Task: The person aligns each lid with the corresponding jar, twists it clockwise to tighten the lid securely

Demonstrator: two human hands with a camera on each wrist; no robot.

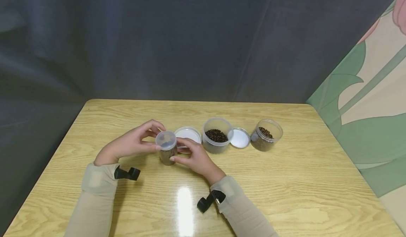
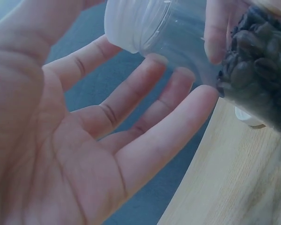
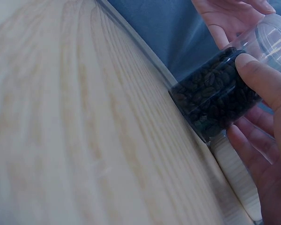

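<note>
A small clear jar [image 1: 165,157] stands upright on the table in front of me. Dark coffee beans [image 3: 208,93] fill its lower part. Its translucent lid [image 1: 166,140] is on top. My left hand [image 1: 134,141] holds the lid at its rim, thumb in front and fingers behind; the left wrist view shows those fingers reaching along the lid and upper wall. Lower down, my right hand [image 1: 198,157] grips the jar's body from the right, its thumb pressed on the front wall and fingers curled round behind.
Behind the jar lies a white lid [image 1: 188,132]. To its right stand an open tub [image 1: 217,149] of dark beans, another white lid [image 1: 240,138] and an open jar [image 1: 262,143] of browner contents. A dark curtain [image 1: 177,46] hangs beyond the wooden table [image 1: 285,194].
</note>
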